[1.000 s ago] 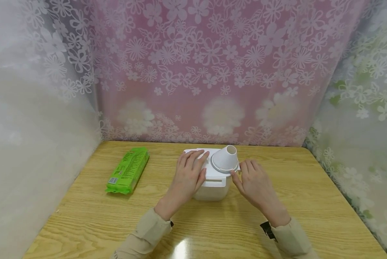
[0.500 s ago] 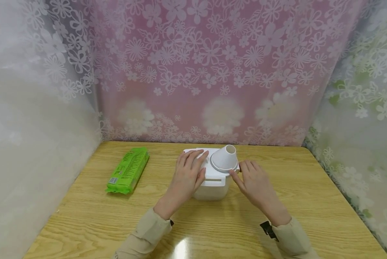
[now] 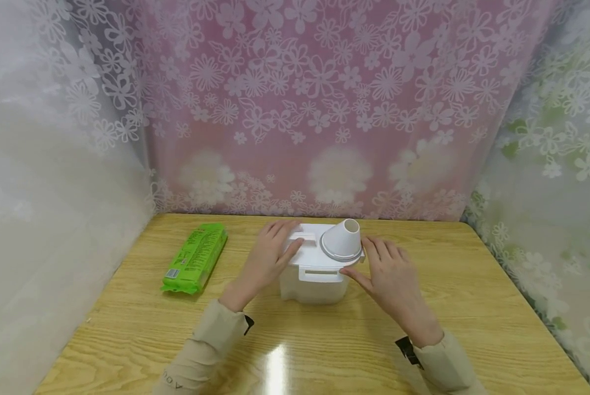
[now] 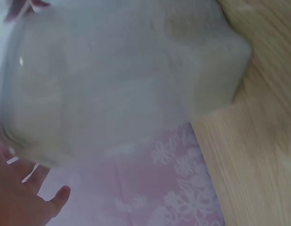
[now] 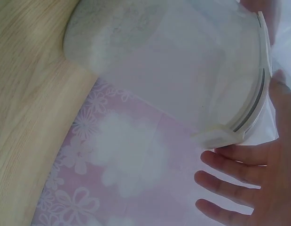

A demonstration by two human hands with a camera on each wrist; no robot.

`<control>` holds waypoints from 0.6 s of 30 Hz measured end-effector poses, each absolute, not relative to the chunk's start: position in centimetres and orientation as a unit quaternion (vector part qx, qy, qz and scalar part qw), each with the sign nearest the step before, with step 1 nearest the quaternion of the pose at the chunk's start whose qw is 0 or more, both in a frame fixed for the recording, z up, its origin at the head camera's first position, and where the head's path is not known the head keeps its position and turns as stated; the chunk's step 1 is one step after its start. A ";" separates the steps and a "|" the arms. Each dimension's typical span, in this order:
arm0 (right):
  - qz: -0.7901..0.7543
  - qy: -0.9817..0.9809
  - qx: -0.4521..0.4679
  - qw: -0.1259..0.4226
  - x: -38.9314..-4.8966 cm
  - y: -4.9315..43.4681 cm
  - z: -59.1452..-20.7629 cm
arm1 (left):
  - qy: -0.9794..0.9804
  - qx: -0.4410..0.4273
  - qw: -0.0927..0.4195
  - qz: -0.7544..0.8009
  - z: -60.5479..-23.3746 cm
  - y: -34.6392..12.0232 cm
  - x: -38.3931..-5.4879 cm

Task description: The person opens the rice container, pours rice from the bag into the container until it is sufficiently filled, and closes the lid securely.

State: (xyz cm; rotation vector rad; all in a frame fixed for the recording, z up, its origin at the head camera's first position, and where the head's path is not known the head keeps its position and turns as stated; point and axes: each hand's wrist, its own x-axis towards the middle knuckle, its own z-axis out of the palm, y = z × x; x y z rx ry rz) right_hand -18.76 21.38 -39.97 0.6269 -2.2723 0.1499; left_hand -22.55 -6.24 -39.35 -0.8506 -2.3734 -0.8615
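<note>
A translucent plastic storage container [image 3: 314,291] stands upright on the table, its white lid [image 3: 319,255] on top. The lid carries a handle [image 3: 305,240], a front latch [image 3: 321,274] and a white cone-shaped piece [image 3: 342,241] with a hole at its tip. At the lid's left side is my left hand [image 3: 269,252], thumb stretched over the lid by the handle and fingers toward the far edge. My right hand [image 3: 391,274] lies at the right corner, its thumb touching the front latch. In the right wrist view its other fingers [image 5: 230,188] are spread, the index finger touching the lid's side.
A bright green packet [image 3: 196,258] lies on the wooden table [image 3: 215,340] to the left. Flowered pink curtain [image 3: 299,109] hangs behind the table, with pale sheets on both sides. Grainy matter [image 5: 117,28] shows dimly low inside the container.
My left hand has slid left across the lid, uncovering the handle. My right hand's fingers have straightened from the right side, and its thumb has moved left onto the front latch.
</note>
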 end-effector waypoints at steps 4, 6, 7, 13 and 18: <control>0.060 -0.889 0.253 0.378 -18.5 21.0 -39.8 | -0.878 -0.283 0.156 -0.353 -39.4 -7.5 -23.4; 0.066 -0.889 0.253 0.376 -18.4 20.8 -39.8 | -0.878 -0.282 0.126 -0.366 -39.4 -7.8 -23.6; 0.069 -0.889 0.252 0.375 -18.4 20.8 -39.8 | -0.878 -0.282 0.116 -0.370 -39.4 -7.9 -23.6; 0.080 -0.891 0.252 0.370 -18.6 20.8 -40.0 | -0.879 -0.278 0.100 -0.373 -39.2 -8.1 -23.3; 0.096 -0.896 0.250 0.355 -18.7 20.9 -40.1 | -0.884 -0.270 0.098 -0.369 -38.9 -8.3 -22.9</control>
